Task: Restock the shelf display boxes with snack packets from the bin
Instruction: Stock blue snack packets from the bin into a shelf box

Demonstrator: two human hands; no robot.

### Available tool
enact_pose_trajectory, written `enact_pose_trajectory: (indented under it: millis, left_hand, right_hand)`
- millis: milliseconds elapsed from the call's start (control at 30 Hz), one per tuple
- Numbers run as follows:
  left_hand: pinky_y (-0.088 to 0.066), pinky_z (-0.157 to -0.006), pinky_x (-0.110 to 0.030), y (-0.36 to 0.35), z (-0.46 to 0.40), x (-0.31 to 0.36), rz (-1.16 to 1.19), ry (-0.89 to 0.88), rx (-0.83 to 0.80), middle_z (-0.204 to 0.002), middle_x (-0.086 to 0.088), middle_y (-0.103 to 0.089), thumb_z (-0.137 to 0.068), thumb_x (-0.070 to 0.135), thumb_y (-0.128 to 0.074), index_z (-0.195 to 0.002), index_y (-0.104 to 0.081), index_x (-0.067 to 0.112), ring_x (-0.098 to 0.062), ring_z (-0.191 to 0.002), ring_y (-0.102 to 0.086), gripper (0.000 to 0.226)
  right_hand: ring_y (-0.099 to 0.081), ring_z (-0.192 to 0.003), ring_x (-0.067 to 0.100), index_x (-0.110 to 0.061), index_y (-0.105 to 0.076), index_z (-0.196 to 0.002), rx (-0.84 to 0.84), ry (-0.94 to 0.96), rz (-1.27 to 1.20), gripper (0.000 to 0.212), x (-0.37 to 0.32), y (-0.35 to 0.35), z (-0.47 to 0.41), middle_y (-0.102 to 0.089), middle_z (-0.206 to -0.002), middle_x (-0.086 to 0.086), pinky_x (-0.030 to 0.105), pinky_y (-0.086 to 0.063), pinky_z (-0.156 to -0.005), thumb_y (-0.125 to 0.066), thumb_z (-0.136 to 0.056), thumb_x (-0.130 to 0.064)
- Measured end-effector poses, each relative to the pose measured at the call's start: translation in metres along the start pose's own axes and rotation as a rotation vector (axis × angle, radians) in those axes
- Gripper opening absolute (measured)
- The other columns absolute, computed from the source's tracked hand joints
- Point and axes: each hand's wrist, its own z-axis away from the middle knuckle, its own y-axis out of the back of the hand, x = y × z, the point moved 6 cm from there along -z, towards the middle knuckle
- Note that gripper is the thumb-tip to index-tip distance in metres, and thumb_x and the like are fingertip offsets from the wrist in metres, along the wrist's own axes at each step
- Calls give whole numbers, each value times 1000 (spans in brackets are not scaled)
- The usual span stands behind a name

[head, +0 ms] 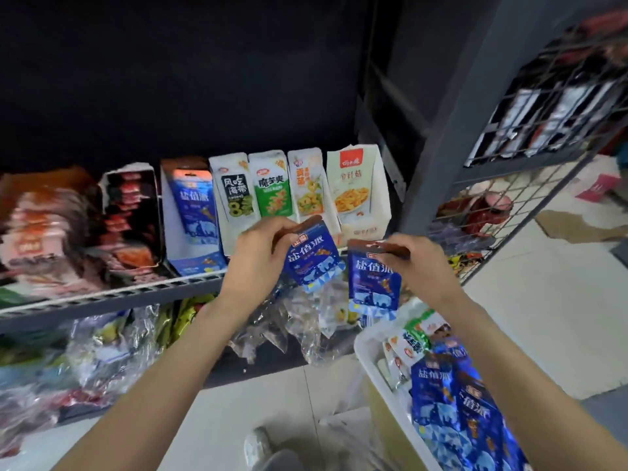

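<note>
Two hands each pinch a blue packet: left (261, 253), right (416, 263); more fill the white bin (365, 348).

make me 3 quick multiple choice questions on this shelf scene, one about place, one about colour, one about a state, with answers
1. Where is the white bin?
A. lower right, on the floor
B. on the shelf
C. behind the display boxes

2. What main colour are the packets in the hands?
A. green
B. blue
C. yellow

3. What is the left hand doing?
A. hanging empty
B. pressing flat on the shelf
C. pinching a packet

Answers: 1 A, it sits by the right arm. 2 B, the left packet and right packet are blue. 3 C, fingers grip its top edge; the right hand does likewise.
</note>
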Motion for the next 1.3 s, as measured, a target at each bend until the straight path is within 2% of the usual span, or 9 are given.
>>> enact_pose_trajectory:
  millis: [100, 167, 333, 433, 600, 800, 933, 1133, 1300]
  left_hand:
    - [-36, -61, -4, 54, -13, -18, -29, 16, 143, -90, -1, -63, -92, 10, -57, -100, -65, 5, -10, -77, -53, 13]
    - [-36, -60, -5, 90, -22, -34, -44, 34, 221, -87, 2, -61, -93, 10, -55, -99, -64, 5, -11, -75, -53, 12]
    - [-43, -74, -26, 158, -45, -80, -126, 22, 335, -96, -6, -66, -91, 8, -55, -99, -63, 6, -18, -85, -60, 11]
    - [-47, -74, -30, 169, -63, -111, -145, 46, 284, -95, -6, -67, -90, 7, -55, -97, -64, 9, -19, -85, -62, 11]
    - [-51, -78, -40, 151, -96, -150, -188, 52, 98, -97, -7, -68, -89, 9, -55, -97, -65, 14, -26, -91, -63, 15]
    - [-47, -87, -40, 108, -120, -169, -336, 32, -169, -118, -7, -56, -92, 12, -53, -108, -65, 14, -27, -105, -57, 20]
    - [-46, -90, -37, 90, -125, -180, -393, -25, -274, -123, -3, -51, -90, 8, -54, -105, -65, 13, -22, -110, -52, 20]
    - [-44, -81, -29, 85, -130, -191, -408, -11, -273, -122, -4, -50, -92, 14, -51, -108, -62, 12, -20, -103, -54, 20]
    - [-44, -81, -34, 94, -135, -187, -527, 26, -180, -113, -10, -48, -89, 7, -55, -109, -58, 10, -28, -106, -51, 21]
  right_hand:
    - [-52, -65, 8, -18, -57, -80, 37, 81, -89, 10, -55, 6, -27, -57, -69, -10, 12, -37, -55, -65, -87, -18]
    - [-54, -70, 13, -21, -56, -79, 51, 117, -124, 12, -86, 4, -43, -61, -73, -4, 15, -36, -57, -65, -88, -19]
    - [-57, -73, 17, -16, -61, -83, 77, 186, -174, 7, -147, -11, -76, -64, -76, 0, 20, -37, -61, -64, -88, -20]
    - [-59, -76, 18, -16, -61, -83, 69, 199, -212, 8, -170, -26, -90, -65, -77, -1, 29, -43, -65, -64, -88, -20]
    - [-59, -86, 8, -18, -56, -91, 118, 181, -273, 12, -188, -47, -104, -63, -86, -7, 25, -45, -62, -63, -88, -27]
    - [-58, -79, -1, -23, -56, -87, 199, 170, -279, 7, -197, -55, -116, -60, -77, -19, 14, -40, -57, -62, -89, -26]
    - [-60, -82, 3, -22, -55, -87, 200, 142, -300, 8, -195, -63, -116, -61, -80, -16, 21, -43, -59, -62, -89, -25]
    - [-59, -81, -3, -17, -56, -88, 180, 114, -350, 9, -194, -72, -116, -62, -80, -17, 9, -41, -55, -63, -88, -22]
    - [-58, -80, -10, -16, -55, -88, 176, 115, -368, 8, -199, -74, -118, -61, -80, -18, 6, -41, -54, -62, -88, -20]
